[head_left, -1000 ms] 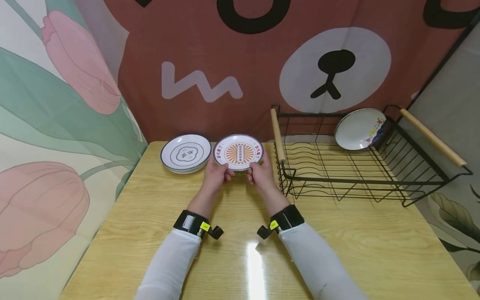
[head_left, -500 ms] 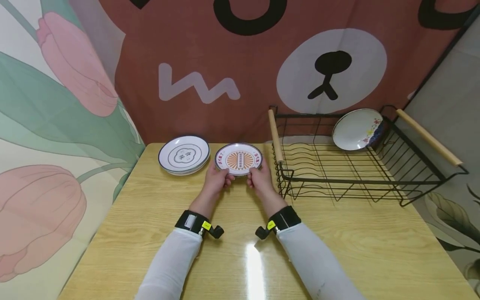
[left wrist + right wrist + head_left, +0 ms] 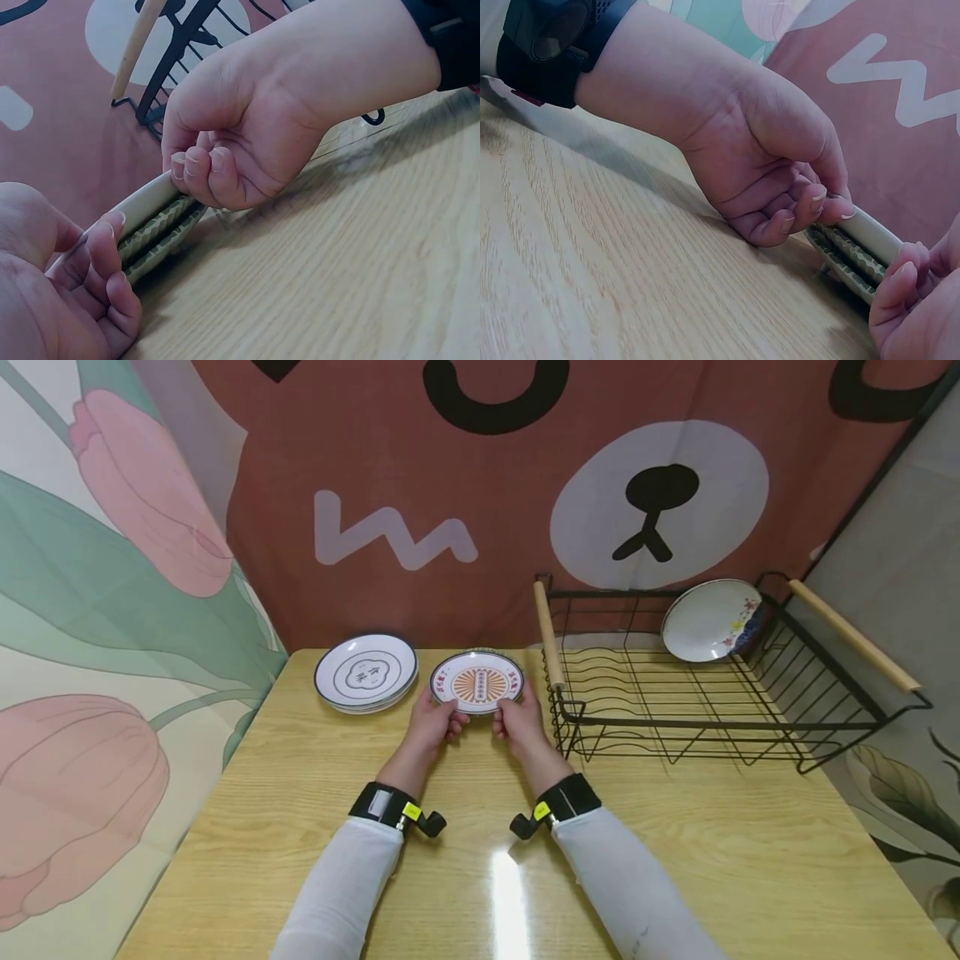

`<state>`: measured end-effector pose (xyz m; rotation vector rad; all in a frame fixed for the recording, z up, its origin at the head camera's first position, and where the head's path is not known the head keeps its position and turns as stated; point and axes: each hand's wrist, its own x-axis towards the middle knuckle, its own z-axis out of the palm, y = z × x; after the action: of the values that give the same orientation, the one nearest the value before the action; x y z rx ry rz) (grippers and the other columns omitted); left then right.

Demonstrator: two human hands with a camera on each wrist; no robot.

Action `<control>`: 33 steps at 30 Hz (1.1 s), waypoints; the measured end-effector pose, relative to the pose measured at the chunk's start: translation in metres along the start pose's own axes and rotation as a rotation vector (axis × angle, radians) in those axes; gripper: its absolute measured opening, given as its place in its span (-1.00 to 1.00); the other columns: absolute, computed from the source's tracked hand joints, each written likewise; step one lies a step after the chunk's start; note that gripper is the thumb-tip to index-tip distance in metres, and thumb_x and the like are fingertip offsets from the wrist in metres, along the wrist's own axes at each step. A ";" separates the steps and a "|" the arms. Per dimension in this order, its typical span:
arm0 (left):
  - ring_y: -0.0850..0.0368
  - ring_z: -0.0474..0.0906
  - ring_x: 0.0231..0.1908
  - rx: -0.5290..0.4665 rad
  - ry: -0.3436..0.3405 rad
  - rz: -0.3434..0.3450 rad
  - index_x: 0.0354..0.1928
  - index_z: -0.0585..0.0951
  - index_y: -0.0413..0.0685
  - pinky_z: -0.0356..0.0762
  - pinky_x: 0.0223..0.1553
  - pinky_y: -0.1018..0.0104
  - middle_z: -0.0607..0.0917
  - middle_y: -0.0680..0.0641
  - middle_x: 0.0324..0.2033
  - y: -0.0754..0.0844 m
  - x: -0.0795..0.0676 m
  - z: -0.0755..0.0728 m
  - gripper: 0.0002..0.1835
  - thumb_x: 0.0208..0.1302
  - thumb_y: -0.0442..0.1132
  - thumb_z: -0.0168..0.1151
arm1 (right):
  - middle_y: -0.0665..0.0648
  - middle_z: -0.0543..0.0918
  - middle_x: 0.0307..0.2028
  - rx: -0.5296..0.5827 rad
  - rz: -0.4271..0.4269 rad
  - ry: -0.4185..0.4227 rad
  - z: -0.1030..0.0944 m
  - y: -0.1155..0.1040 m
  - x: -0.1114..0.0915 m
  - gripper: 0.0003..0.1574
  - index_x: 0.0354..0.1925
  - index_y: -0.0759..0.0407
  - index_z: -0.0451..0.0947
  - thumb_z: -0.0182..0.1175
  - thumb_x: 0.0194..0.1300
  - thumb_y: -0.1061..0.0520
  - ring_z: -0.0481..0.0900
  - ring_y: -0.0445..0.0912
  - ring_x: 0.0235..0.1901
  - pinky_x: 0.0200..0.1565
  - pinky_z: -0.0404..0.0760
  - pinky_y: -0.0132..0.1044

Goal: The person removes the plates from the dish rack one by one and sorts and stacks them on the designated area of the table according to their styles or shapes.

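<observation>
Both hands grip the near edge of a small white plate (image 3: 465,698) with an orange sunburst and red lettering, thumbs on top of the rim. My left hand (image 3: 432,720) is at its left side, my right hand (image 3: 521,718) at its right. Under it, several green scalloped-edge plates (image 3: 161,238) lie stacked close over the table. The right wrist view shows these green plates (image 3: 847,259) too, between the curled fingers of the two hands. A sliver of green rim shows past the white plate's far edge in the head view.
Left of the hands stands a stack of white plates (image 3: 341,681) with dark blue rims. A black wire dish rack (image 3: 675,724) with wooden handles is at the right, and a flowered plate (image 3: 693,622) leans in its back right. A fabric backdrop (image 3: 375,593) borders the wooden table (image 3: 465,893).
The sunburst plate has shifted toward me with both hands on it. Green rim that peeked out at its near edge now shows behind its far edge. The view has tilted slightly.
</observation>
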<state>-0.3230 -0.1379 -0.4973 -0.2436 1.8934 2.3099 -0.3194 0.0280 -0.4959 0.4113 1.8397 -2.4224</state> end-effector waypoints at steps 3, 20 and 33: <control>0.23 0.46 -0.71 0.008 0.001 -0.001 0.60 0.18 0.19 0.41 -0.63 0.36 0.69 -0.01 -0.63 -0.001 0.001 -0.001 -0.29 0.47 -0.35 0.06 | -0.03 0.48 -0.67 0.004 0.010 0.002 0.000 0.000 0.000 0.17 0.66 -0.34 -0.20 0.04 0.33 0.34 0.39 -0.22 -0.76 -0.68 0.35 -0.41; 0.19 0.49 -0.73 0.005 -0.062 -0.082 0.64 0.02 0.33 0.48 -0.66 0.32 0.72 -0.06 -0.58 0.002 0.003 -0.002 -0.19 0.44 -0.37 -0.07 | 0.03 0.53 -0.62 0.041 0.047 0.014 -0.003 -0.004 -0.002 0.13 0.65 -0.38 -0.14 0.07 0.34 0.30 0.44 -0.20 -0.73 -0.65 0.44 -0.37; 0.18 0.50 -0.73 0.009 -0.103 -0.077 0.67 -0.16 0.32 0.52 -0.65 0.32 0.72 -0.06 -0.57 -0.001 0.003 -0.003 -0.17 0.54 -0.30 -0.03 | 0.04 0.57 -0.61 0.045 0.044 0.001 -0.006 -0.002 0.001 0.06 0.62 -0.46 -0.08 0.03 0.42 0.31 0.48 -0.17 -0.72 -0.62 0.52 -0.33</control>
<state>-0.3260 -0.1404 -0.4996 -0.1899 1.8127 2.2187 -0.3200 0.0339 -0.4960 0.4521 1.7601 -2.4389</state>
